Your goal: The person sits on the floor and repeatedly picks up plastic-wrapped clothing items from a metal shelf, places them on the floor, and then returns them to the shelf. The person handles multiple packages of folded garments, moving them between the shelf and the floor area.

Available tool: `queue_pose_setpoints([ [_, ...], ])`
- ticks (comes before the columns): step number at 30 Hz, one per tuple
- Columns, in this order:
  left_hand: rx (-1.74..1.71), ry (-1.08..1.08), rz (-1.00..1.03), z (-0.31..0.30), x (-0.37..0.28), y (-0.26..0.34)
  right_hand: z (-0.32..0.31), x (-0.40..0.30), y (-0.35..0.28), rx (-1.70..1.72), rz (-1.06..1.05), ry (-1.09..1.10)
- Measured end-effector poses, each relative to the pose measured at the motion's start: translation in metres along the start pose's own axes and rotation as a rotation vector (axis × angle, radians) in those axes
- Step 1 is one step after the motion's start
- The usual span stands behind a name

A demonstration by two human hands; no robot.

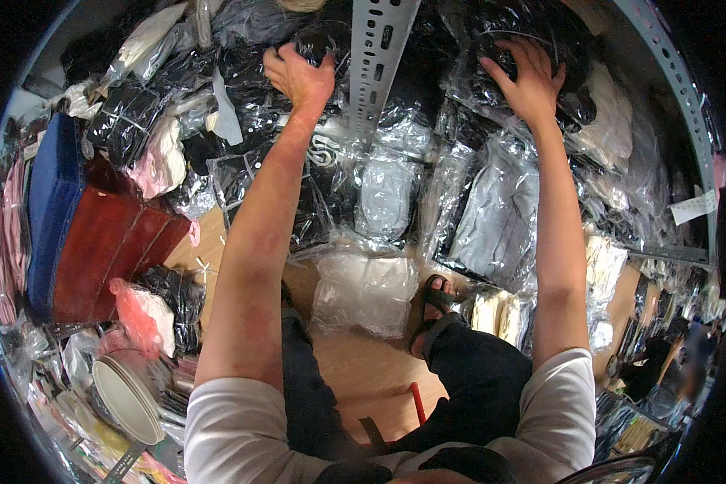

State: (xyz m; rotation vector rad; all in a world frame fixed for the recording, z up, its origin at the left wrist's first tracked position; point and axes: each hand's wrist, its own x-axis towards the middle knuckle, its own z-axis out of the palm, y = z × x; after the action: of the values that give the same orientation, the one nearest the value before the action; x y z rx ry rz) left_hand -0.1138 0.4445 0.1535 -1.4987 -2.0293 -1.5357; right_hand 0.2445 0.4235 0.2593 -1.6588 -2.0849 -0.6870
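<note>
At the top of the head view, my left hand [302, 75] rests with spread, bent fingers on dark plastic-wrapped goods, left of a perforated metal upright [378, 54]. On the upright's other side my right hand [526, 78] lies spread on a black plastic-wrapped bundle [496, 39]. Whether either hand grips the plastic cannot be told. Below and between the arms are a grey folded item in clear plastic [386, 196], a larger grey wrapped item [499, 206] and a whitish plastic package [366, 293] by my feet.
A red-brown box [115, 242] with a blue side stands at left, above stacked off-white oval plastic tubs [127, 399]. Wrapped goods fill both sides. A metal shelf frame [683, 78] curves along the right. A red rod [418, 402] is near the wooden floor; a person [693, 363] is at far right.
</note>
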Motion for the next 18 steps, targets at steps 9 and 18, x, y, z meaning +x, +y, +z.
queue_pose_setpoints([
  [9, -0.221, -1.043, 0.411, 0.064, 0.058, 0.007, 0.004, 0.001, -0.001, -0.035, -0.027, 0.055],
  [18, -0.52, -1.42, -0.109, 0.082, 0.028, -0.019, -0.029, 0.002, -0.02, 0.156, 0.018, 0.046],
])
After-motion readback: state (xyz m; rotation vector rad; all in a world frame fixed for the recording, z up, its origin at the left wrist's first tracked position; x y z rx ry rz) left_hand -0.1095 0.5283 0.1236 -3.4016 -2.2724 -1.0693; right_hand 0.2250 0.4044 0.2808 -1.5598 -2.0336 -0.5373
